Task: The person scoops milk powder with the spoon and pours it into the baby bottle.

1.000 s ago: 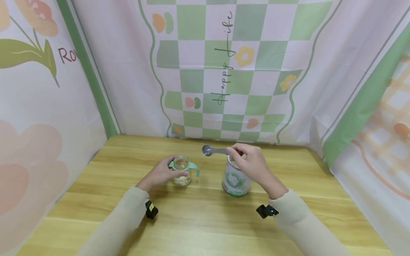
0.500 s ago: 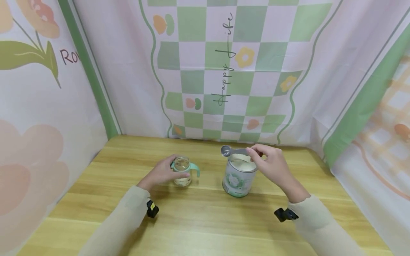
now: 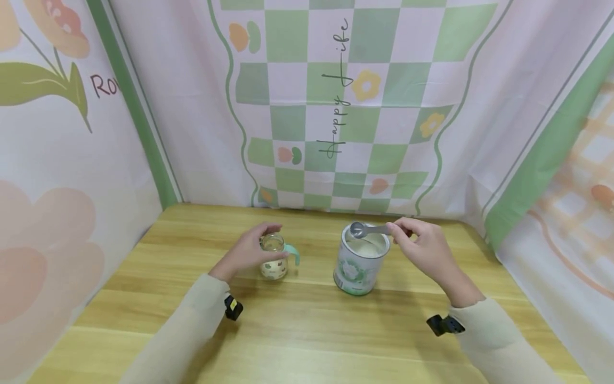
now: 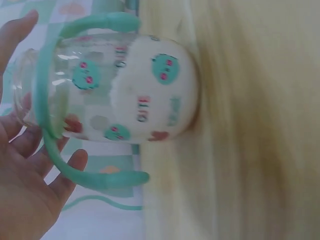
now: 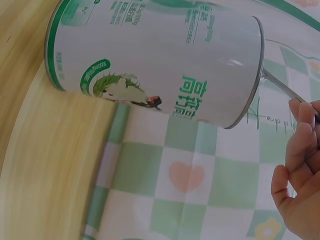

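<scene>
A clear baby bottle (image 3: pixel 274 268) with mint-green handles stands upright on the table, cream-white powder in its lower part in the left wrist view. My left hand (image 3: pixel 247 250) is spread loosely about its neck, the thumb (image 4: pixel 19 32) apart from the glass; whether the fingertips behind touch it, I cannot tell. To the right, a white-and-green milk powder can (image 3: pixel 357 274) stands uncovered, pale powder (image 3: pixel 364 248) inside. My right hand (image 3: pixel 422 248) pinches the handle of a grey measuring spoon (image 3: pixel 366 230), its bowl over the can's mouth.
The wooden table (image 3: pixel 307 330) runs back to a checkered curtain (image 3: pixel 318 184). Printed cloth walls (image 3: pixel 62 266) close in the left and right sides. A small black camera sits on each wrist.
My right hand has moved right with the spoon, bringing its bowl from left of the can to over its mouth. My left hand has loosened and risen slightly around the bottle.
</scene>
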`<state>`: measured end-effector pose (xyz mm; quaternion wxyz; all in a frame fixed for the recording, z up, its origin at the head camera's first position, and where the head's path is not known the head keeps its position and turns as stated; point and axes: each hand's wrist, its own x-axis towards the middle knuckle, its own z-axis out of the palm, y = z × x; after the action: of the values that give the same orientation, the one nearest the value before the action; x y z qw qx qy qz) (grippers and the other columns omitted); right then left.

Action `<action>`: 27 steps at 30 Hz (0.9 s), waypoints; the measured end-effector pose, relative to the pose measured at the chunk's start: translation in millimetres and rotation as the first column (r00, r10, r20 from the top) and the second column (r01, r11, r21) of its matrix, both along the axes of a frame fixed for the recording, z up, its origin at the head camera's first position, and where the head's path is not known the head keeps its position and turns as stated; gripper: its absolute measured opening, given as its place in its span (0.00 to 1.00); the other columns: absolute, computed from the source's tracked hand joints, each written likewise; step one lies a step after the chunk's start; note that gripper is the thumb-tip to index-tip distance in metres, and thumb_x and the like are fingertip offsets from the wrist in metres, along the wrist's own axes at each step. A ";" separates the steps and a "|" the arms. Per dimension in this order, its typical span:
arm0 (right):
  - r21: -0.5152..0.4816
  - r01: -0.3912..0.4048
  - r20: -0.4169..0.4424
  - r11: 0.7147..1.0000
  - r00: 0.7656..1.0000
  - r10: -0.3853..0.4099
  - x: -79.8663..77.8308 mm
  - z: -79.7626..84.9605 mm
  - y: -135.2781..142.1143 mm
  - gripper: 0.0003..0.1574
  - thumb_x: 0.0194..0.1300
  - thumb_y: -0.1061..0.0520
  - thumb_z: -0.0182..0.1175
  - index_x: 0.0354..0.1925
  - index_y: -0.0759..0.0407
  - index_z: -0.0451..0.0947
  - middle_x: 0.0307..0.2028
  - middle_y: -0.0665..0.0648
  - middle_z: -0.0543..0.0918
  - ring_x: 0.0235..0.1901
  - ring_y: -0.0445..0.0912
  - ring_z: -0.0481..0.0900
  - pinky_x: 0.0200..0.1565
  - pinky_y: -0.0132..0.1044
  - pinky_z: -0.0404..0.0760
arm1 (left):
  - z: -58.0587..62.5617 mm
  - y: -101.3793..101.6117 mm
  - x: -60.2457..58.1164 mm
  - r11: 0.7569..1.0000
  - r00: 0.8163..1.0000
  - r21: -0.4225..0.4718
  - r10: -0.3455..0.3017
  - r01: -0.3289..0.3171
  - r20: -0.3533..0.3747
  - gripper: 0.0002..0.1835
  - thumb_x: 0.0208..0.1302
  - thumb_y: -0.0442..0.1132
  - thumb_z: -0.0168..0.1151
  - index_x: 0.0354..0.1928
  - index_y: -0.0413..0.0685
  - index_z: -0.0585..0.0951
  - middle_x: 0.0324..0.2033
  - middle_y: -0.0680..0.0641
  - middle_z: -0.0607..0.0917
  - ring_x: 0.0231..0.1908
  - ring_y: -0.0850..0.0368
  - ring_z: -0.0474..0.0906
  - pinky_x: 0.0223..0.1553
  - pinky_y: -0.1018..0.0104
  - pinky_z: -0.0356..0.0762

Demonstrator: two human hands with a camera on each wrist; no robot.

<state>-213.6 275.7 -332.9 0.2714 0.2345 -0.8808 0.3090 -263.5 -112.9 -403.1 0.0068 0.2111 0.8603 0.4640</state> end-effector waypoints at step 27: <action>0.256 -0.043 -0.150 0.966 0.985 0.084 -5.1 -1.9 2.3 0.04 0.65 0.66 0.66 0.35 0.58 0.84 0.22 0.42 0.74 0.19 0.36 0.64 0.26 0.35 0.66 | 35.2 91.0 7.3 0.981 0.959 -0.096 -0.185 0.168 -0.213 0.45 0.54 0.55 0.77 0.71 0.46 0.69 0.66 0.48 0.74 0.65 0.54 0.70 0.66 0.59 0.66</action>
<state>-218.7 278.0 -334.8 0.2991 0.3193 -0.8803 0.1835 -256.2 -21.9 -368.0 -0.0393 0.3369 0.8507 0.4016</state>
